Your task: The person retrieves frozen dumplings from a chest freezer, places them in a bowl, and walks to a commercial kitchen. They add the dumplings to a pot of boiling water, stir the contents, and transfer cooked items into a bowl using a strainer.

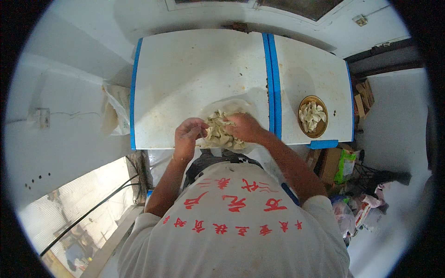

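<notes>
A clear plastic bag point(252, 105) lies at the front edge of the white table in front of me. Pale, folded pieces that look like dumplings point(222, 133) fill it. At its left side, my left hand point(190, 133) pinches the plastic edge between thumb and fingers. My right hand point(245, 128) reaches in from the other side. Its fingertips are down among the pieces, and I cannot tell whether they grip one. Farther right stands an oval-looking brown bowl point(325, 130) holding similar pale pieces point(313, 116).
Blue strips point(273, 83) edge the two white tabletops point(194, 76) and mark their seam. A white sack point(120, 107) leans by the left wall. Cardboard boxes point(328, 165), a green packet point(345, 166) and plastic bags point(361, 212) crowd the floor at right.
</notes>
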A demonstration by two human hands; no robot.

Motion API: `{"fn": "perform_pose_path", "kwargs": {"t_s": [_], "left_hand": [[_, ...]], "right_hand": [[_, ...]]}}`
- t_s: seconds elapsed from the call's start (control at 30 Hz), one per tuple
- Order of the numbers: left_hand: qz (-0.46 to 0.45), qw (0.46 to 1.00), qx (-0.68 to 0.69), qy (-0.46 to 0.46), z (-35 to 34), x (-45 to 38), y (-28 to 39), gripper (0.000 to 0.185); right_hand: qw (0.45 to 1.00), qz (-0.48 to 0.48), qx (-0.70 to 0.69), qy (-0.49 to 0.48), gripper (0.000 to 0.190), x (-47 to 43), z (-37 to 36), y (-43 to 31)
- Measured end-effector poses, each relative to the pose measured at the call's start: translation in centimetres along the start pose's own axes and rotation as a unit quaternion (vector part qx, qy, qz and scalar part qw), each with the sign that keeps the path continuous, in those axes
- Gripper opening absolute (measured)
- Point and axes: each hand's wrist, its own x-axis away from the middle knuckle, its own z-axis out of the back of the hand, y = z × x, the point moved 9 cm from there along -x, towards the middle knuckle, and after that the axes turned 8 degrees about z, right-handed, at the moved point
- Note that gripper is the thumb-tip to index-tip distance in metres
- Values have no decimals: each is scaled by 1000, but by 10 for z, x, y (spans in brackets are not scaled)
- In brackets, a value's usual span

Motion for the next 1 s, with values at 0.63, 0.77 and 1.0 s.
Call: {"fn": "perform_pose_path", "kwargs": {"t_s": [0.63, 0.77, 1.0], "left_hand": [[-5, 1000, 4, 2, 6, 4, -2, 11], [-24, 1000, -16, -9, 3, 0, 3, 12], [-4, 1000, 9, 9, 9, 0, 3, 10]], "right_hand": [[945, 36, 309, -98, 26, -76, -80, 9], [990, 1, 121, 68, 25, -52, -46, 35], [967, 161, 29, 195, 54, 72, 65, 35]]}}
